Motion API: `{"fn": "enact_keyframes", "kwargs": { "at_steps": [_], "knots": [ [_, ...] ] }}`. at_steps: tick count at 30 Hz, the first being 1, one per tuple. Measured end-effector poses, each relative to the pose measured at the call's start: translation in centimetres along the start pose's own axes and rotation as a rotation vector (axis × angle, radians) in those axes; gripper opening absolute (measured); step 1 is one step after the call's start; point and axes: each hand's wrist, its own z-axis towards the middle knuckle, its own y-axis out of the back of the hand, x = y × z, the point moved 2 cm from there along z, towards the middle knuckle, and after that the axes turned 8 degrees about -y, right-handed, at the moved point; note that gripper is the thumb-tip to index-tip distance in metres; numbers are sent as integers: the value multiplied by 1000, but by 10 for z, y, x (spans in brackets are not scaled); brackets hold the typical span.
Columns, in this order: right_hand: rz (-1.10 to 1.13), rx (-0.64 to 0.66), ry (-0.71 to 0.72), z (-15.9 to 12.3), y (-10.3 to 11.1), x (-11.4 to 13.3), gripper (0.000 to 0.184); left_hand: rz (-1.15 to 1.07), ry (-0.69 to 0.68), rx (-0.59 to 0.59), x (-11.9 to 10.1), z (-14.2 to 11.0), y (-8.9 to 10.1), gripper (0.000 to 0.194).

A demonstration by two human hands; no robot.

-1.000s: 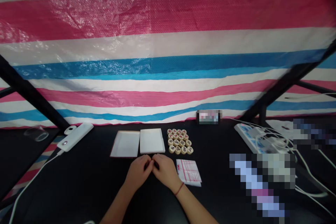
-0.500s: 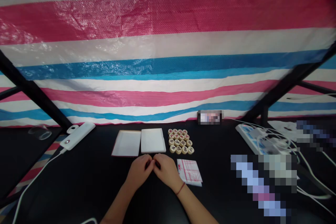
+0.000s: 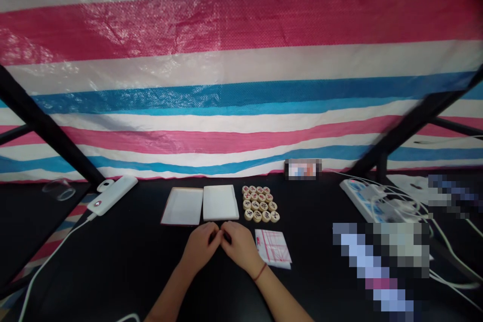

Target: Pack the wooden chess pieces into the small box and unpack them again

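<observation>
My left hand and my right hand rest on the black table with their fingers curled in, knuckles touching each other. Nothing shows in either hand; the fingertips are partly hidden. Just beyond them lie two shallow halves of a box: a dark-edged tray with a pale inside on the left and a white tray on the right. To the right of these, Chinese chess pieces stand in tight rows, red characters at the back and black in front. Beside my right wrist is a folded paper chessboard printed in red lines.
A white power bank-like device with a cable lies at the left. A clear cup sits on its side at far left. To the right are a power strip with tangled cables and blurred-out items. A striped sheet hangs behind.
The view shifts very slightly, so everything sits a little further right. My hands keep the same pose, and the objects on the table have not moved.
</observation>
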Motion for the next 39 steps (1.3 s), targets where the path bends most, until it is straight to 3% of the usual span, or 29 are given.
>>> {"fn": "enact_keyframes", "kwargs": {
  "at_steps": [8,13,16,19,23,28,34,39],
  "knots": [
    [24,-3,-4,0,2,2,15,21,-18,-9,3,1,-2,22],
    [173,-39,45,-17,17,-1,17,-31,-69,-40,-1,-2,1,22],
    [152,-242,45,-39,33,-16,16,14,-174,-128,-7,-3,7,26],
    [-41,-408,-15,-63,44,-42,17,99,-263,-229,-11,-1,11,28],
    [-278,-411,-112,-88,41,-76,45,155,-299,-292,-12,6,15,28],
    [-327,-423,-99,-100,35,-89,34,322,-269,-346,-5,13,15,15],
    [-193,-407,-73,-98,39,-83,28,409,-229,-190,-6,7,7,14],
    [191,-482,-218,-98,45,-81,29,332,-263,-122,-28,-7,8,7]
  ]
}}
